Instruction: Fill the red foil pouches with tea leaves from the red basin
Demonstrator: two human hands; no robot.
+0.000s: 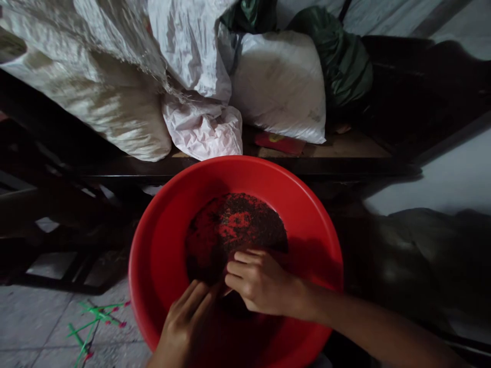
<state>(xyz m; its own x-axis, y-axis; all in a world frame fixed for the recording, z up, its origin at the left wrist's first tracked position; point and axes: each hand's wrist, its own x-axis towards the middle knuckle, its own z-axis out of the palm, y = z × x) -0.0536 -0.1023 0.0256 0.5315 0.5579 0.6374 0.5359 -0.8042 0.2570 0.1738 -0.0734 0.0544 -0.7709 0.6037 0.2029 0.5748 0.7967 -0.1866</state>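
A large round red plastic basin fills the middle of the view. Dark, fine loose bits cover much of its bottom, with red plastic showing through in patches. Over the near half of the basin, my right hand reaches in from the right with its fingers curled closed. My left hand comes up from below, fingers bent and pressed together. The fingertips of both hands almost meet above the dark bits. What they hold between them is in shadow and too small to make out.
Behind the basin, a dark wooden bench bears a stuffed white sack, a pale crumpled bag, a long cream sack and a dark green bag. Green sticks with red ends lie on the tiled floor at left.
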